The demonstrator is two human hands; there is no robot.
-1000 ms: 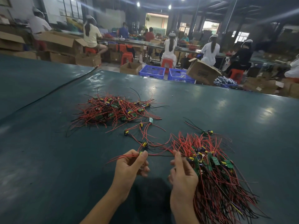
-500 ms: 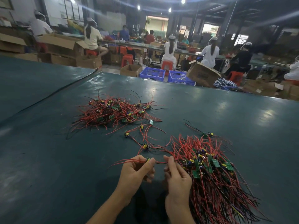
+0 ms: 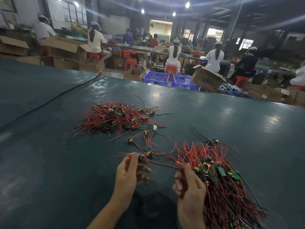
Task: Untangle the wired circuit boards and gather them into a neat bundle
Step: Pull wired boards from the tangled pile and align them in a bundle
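My left hand (image 3: 130, 174) pinches a small circuit board (image 3: 141, 158) between thumb and fingers, its red and black wires (image 3: 162, 164) running right into my right hand (image 3: 189, 184), which pinches them just left of the gathered bundle (image 3: 221, 182). That bundle of green boards with long red and black leads fans out toward the lower right. A tangled pile (image 3: 118, 118) of boards and red wires lies farther back on the left. Between the two lie a few loose boards (image 3: 149, 152) with wires.
The work surface is a dark green table (image 3: 49, 162) with a seam running diagonally at the left. Beyond its far edge stand blue crates (image 3: 156, 77), cardboard boxes (image 3: 206, 78) and seated people at other benches.
My hands have drawn apart, the left one lifting the board up and left, so its wires now stretch between them. The view has tilted slightly.
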